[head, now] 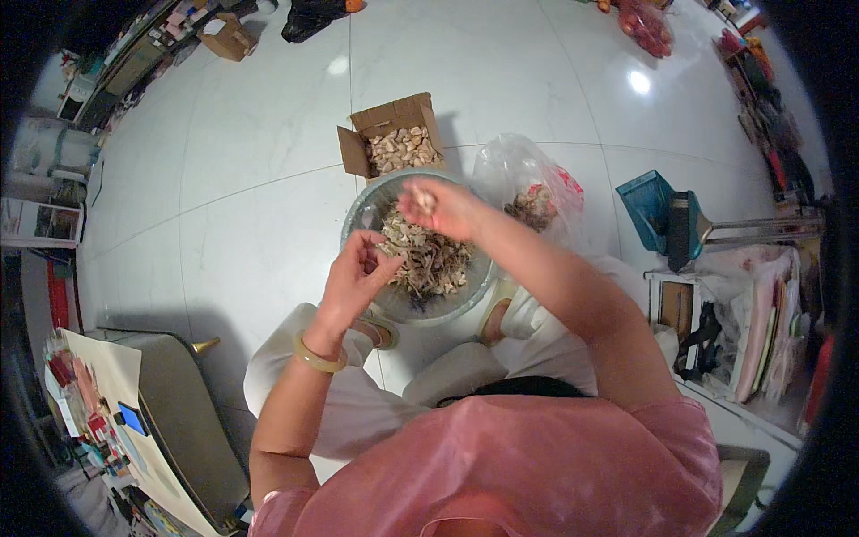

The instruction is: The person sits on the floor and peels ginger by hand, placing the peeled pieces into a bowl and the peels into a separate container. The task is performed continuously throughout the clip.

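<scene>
My right hand (439, 207), blurred by motion, is over the far side of a round basin (429, 315) with a small pale piece (424, 200), likely a garlic clove, in its fingers. Over the basin's near left side is my left hand (359, 272), its fingers curled and thumb apart, with nothing visible between them. Dry papery skins and stalks (433, 258) lie heaped in the basin. Just beyond it, an open cardboard box (392, 111) holds many pale clove-like pieces (402, 148). A clear plastic bag (503, 161) with brownish dry bulbs or stalks (531, 207) stands to the right.
A teal dustpan (647, 208) and a dark broom head (681, 231) are at the right, above a white rack (711, 295) of bags. An olive-grey chair or case (184, 403) stands at the left. Farther off are a carton (228, 39), a black bag (312, 19) and a red bag (645, 27).
</scene>
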Action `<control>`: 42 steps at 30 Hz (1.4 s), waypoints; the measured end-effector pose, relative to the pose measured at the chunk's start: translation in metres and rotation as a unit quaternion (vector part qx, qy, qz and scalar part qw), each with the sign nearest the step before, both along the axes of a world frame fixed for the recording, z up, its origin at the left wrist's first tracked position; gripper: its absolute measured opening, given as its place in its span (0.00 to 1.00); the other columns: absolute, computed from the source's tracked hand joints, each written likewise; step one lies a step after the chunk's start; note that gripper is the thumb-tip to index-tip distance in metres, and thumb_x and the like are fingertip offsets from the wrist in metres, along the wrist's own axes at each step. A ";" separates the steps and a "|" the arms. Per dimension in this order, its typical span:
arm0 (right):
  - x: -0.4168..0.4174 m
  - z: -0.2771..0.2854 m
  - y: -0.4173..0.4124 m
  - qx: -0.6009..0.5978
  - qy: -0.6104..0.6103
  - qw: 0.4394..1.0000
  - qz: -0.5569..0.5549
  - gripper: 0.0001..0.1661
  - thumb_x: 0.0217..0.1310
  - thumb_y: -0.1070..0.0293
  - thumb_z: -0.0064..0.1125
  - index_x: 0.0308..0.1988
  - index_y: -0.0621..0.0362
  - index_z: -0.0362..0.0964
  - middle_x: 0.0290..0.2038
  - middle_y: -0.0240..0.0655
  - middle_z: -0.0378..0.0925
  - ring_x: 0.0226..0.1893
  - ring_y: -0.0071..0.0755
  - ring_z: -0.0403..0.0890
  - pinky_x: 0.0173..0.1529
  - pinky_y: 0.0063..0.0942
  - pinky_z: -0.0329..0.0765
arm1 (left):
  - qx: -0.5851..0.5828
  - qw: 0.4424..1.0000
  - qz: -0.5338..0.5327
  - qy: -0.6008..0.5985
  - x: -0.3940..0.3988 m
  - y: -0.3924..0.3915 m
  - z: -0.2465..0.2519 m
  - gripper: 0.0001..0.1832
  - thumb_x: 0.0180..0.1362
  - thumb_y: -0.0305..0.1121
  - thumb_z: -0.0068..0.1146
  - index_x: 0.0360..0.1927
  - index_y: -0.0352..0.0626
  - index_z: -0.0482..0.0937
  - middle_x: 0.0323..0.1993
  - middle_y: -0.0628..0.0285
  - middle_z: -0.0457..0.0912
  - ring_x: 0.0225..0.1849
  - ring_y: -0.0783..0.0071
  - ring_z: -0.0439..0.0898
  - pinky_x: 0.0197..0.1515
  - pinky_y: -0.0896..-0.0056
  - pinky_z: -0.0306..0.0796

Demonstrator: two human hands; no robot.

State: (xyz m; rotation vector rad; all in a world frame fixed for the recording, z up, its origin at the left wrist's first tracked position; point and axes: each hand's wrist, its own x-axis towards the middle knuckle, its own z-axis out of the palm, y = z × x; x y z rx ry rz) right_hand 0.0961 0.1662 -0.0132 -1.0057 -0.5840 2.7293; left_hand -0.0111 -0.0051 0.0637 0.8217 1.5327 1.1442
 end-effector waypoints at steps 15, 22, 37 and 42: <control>0.215 -0.160 0.112 0.649 -0.488 0.502 0.299 0.11 0.50 0.63 0.52 0.27 0.59 0.74 0.27 0.39 0.78 0.26 0.38 0.78 0.34 0.35 0.74 | -0.047 0.987 0.036 -0.147 0.003 0.016 0.004 0.11 0.58 0.33 0.49 0.44 0.45 0.68 0.32 0.69 0.73 0.29 0.83 0.69 0.32 0.84 0.63; 0.125 -0.139 0.081 0.668 -0.354 0.654 -0.020 0.10 0.52 0.65 0.53 0.32 0.59 0.73 0.30 0.44 0.75 0.32 0.46 0.77 0.36 0.37 0.72 | -0.060 0.983 0.096 -0.148 -0.010 0.028 -0.012 0.09 0.60 0.35 0.48 0.43 0.46 0.68 0.32 0.69 0.73 0.28 0.84 0.69 0.31 0.84 0.63; 0.008 -0.084 0.000 0.771 -0.177 0.570 0.221 0.11 0.49 0.68 0.52 0.35 0.60 0.70 0.36 0.41 0.71 0.42 0.47 0.72 0.53 0.39 0.67 | 0.069 0.927 0.317 -0.188 -0.039 0.015 0.000 0.06 0.59 0.34 0.48 0.39 0.46 0.70 0.30 0.70 0.71 0.26 0.85 0.67 0.29 0.85 0.63; 0.011 -0.086 -0.007 0.788 -0.156 0.577 0.146 0.10 0.49 0.69 0.53 0.34 0.59 0.71 0.34 0.39 0.72 0.41 0.45 0.71 0.48 0.37 0.70 | 0.142 0.922 0.344 -0.109 -0.050 0.006 0.013 0.05 0.59 0.32 0.48 0.38 0.46 0.70 0.30 0.71 0.69 0.27 0.86 0.65 0.30 0.86 0.61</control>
